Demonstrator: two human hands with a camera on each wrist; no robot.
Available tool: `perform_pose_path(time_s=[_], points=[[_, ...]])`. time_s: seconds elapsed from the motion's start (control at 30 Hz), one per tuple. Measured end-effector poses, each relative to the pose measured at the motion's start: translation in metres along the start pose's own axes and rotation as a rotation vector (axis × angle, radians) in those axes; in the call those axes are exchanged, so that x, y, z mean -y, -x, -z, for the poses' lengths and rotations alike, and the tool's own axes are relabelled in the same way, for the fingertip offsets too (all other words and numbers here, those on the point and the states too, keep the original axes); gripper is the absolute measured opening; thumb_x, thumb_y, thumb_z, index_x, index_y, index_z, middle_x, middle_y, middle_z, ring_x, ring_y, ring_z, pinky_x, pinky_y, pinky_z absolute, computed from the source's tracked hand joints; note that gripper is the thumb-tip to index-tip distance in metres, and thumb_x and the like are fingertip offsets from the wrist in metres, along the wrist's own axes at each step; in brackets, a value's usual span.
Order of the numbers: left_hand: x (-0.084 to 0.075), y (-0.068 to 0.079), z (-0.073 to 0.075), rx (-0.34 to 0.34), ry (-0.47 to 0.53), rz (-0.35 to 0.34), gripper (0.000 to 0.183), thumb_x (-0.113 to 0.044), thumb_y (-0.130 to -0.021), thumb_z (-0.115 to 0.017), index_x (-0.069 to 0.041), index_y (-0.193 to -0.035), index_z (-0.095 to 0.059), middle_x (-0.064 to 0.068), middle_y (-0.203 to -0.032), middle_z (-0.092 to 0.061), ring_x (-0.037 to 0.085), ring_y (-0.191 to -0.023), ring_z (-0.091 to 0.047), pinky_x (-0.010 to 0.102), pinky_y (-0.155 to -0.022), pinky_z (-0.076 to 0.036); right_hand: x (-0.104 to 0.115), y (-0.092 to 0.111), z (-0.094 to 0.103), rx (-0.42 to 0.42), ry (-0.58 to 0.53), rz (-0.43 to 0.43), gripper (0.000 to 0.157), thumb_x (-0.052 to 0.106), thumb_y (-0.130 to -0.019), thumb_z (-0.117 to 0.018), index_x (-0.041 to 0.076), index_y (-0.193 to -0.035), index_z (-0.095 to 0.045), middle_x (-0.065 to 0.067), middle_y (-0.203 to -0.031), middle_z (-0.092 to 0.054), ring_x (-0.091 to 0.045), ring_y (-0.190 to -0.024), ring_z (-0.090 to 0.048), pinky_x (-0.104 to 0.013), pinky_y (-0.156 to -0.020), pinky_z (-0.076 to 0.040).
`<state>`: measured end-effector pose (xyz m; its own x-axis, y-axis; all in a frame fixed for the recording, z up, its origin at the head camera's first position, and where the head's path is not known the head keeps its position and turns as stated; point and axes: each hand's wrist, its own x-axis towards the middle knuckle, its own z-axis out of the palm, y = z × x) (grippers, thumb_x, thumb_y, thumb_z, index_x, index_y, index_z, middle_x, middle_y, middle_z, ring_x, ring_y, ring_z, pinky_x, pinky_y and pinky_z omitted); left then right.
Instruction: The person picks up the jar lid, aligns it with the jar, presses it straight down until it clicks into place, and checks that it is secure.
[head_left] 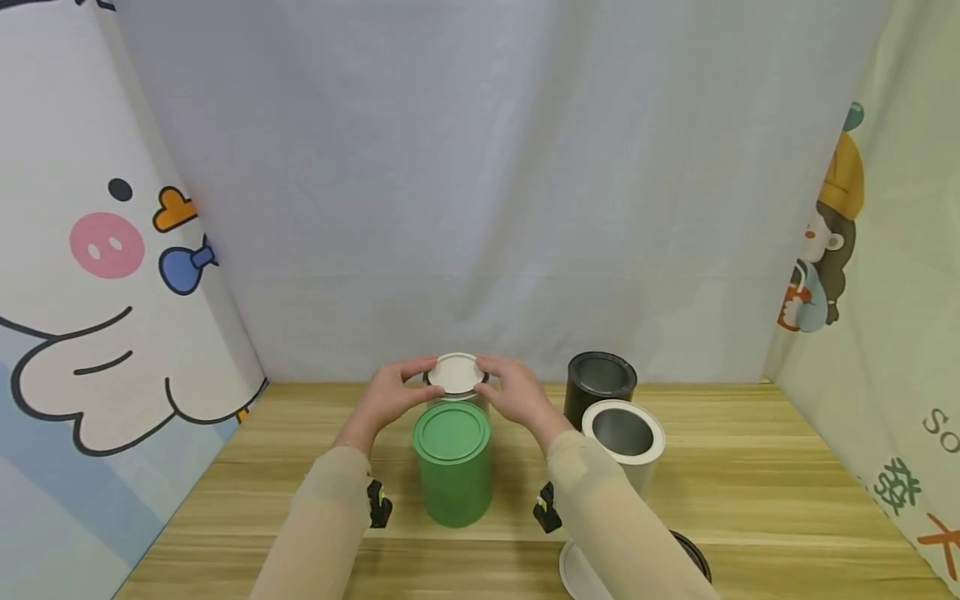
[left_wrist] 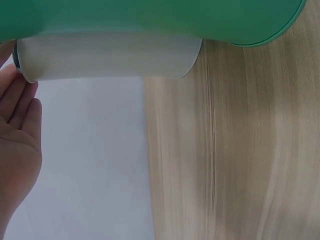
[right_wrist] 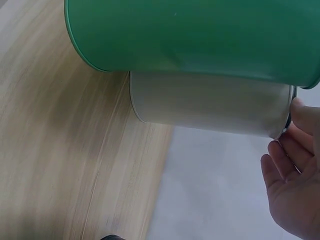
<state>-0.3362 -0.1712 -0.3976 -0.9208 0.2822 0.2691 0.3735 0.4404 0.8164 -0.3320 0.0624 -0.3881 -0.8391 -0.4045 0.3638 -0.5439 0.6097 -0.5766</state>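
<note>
At the far middle of the table, a white lid with a dark edge (head_left: 457, 373) lies on top of a pale can (left_wrist: 110, 56). My left hand (head_left: 392, 390) pinches the lid's left edge between thumb and fingers. On the opposite edge, my right hand (head_left: 519, 390) holds it the same way. Close in front stands a green can (head_left: 453, 483) with its green lid on, hiding most of the pale can in the head view. In the right wrist view, thumb and fingertips (right_wrist: 298, 107) are right at the dark edge atop the pale can.
To the right stand an open black can (head_left: 577, 404) and, in front of it, an open white can (head_left: 639, 473). Nearer, a white disc (head_left: 576, 571) and a dark-rimmed round thing (head_left: 697, 554) lie partly under my right forearm. A grey curtain (head_left: 465, 183) hangs behind the table.
</note>
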Motion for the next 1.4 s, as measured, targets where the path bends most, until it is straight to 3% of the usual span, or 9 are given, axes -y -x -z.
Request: perform_pose_path(time_s=[0.5,1.17,1.4], points=[[0.0010,0.0000,0.0020,0.042,0.034,0.034,0.056,-0.017,-0.089,-0.077,0.002,-0.137,-0.056,0.017,-0.144,-0.051,0.036,-0.138,-0.039,0.050,-0.112,-0.032,0.0009,0.0016,0.0000,0.034,0.037,0.008,0.042,0.013,-0.097,-0.064,-0.004,-0.135,-0.057,-0.016,-0.141,-0.054,-0.038,-0.131,-0.047,-0.050,-0.111,-0.033],[-0.0057,-0.0006,0.0045,0.094,-0.034,0.053,0.056,-0.020,-0.091,-0.074,0.003,-0.138,-0.055,0.015,-0.150,-0.044,0.038,-0.140,-0.036,0.056,-0.109,-0.035,-0.0002,0.0010,0.0009,0.082,0.092,-0.009,0.042,0.016,-0.100,-0.059,0.000,-0.139,-0.056,-0.016,-0.147,-0.047,-0.037,-0.135,-0.043,-0.050,-0.115,-0.028],[-0.0060,-0.0003,0.0051,0.100,-0.074,0.023,0.054,-0.019,-0.092,-0.073,0.004,-0.138,-0.054,0.016,-0.150,-0.043,0.038,-0.141,-0.034,0.057,-0.110,-0.033,-0.0013,0.0012,0.0011,0.075,0.078,-0.013,0.043,0.017,-0.100,-0.061,0.000,-0.139,-0.056,-0.015,-0.148,-0.047,-0.037,-0.135,-0.043,-0.050,-0.113,-0.031]])
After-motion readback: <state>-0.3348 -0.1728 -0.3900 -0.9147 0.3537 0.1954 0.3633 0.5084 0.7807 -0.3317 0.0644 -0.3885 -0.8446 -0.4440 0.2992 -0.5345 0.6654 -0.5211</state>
